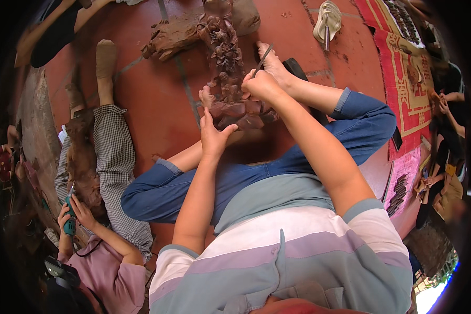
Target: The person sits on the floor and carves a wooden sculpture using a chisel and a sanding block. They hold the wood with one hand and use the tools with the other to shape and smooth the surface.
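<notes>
Reddish-brown carving [226, 57], apparently wood, on the tiled floor [157, 118] between your feet [276, 68]. Likely heavy, stiff, fragile at its fine relief; best held by the blocky base [244, 113]. Your left hand [213, 137]: spread against it. Right hand [262, 86]: closed round a slim dark tool [264, 58].

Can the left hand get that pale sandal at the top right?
Probably not from there: the left hand is down at the brown carving, and the right hand and a bare foot lie between it and the pale sandal.

Reddish-brown carving [228, 64], blue jeans [362, 118]
</notes>
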